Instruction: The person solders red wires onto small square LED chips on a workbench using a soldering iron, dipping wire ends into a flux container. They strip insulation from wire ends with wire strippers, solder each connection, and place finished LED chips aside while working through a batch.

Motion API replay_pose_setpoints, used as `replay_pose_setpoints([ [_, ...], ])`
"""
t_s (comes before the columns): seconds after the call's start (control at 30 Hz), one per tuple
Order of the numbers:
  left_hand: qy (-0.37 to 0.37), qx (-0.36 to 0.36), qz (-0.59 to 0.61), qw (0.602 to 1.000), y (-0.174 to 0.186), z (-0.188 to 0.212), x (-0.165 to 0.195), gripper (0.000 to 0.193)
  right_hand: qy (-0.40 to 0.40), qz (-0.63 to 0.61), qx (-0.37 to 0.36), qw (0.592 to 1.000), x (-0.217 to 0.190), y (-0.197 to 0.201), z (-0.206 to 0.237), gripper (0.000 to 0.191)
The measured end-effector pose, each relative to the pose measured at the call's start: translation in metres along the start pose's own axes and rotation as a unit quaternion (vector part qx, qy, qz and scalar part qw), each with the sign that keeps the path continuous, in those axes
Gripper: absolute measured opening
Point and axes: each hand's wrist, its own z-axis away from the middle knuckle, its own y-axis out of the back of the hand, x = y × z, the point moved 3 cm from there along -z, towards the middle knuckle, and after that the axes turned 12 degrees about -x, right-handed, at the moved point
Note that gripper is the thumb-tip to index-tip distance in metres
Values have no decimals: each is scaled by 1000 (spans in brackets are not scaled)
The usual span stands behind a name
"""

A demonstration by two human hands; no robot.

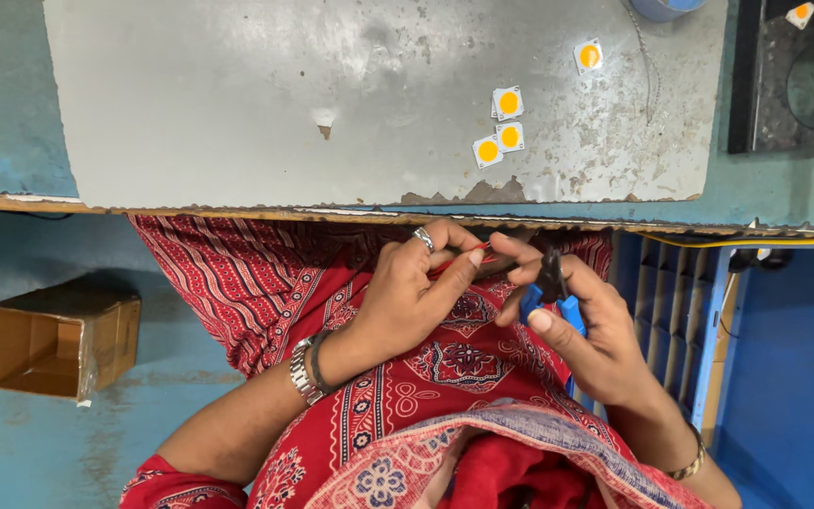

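Over the lap, just below the near edge of the surface (237,113), the left hand (407,292) has its grip pressed together, thumb and fingertips pinching a thin red wire (459,261) that runs toward the other hand. The right hand (581,330) has its grip closed around a pair of blue-handled wire cutters (550,287), the dark head of the tool pointing up between the fingers and meeting the end of the wire (whether the blades are biting it cannot be told). A ring sits on a left finger and a metal wristwatch (303,369) on the left wrist. On the grey sheet of the surface lie several small white square LED chips (501,127) with yellow centres, well apart from the hands. An open cardboard box (63,339) stands on the floor to the left.
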Motion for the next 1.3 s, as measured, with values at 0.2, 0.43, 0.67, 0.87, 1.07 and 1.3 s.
replay_pose_setpoints([
  [0.2, -29, 7, 3, 1000, 3, -1, 1, 14, -7, -111, 20, 994, 2, 1, -8, 34],
  [0.43, -20, 3, 9, 1000, 5, -3, 1, 13, -5, -154, 15, 988, 5, 1, -11, 36],
  [0.67, -26, 5, 3, 1000, 6, -4, 0, 12, 11, -180, 34, 983, -8, 11, -2, 38],
  [0.87, -39, 0, -12, 999, 5, -3, 2, 13, -188, -105, -68, 974, 9, 2, -7, 45],
  [1.07, -56, -5, -18, 998, 1, -1, 3, 13, -172, 2, -98, 980, 9, 6, -13, 46],
  [1.3, -86, -15, -38, 995, 0, 0, 5, 14, -173, 69, -110, 976, 7, 11, -15, 42],
])
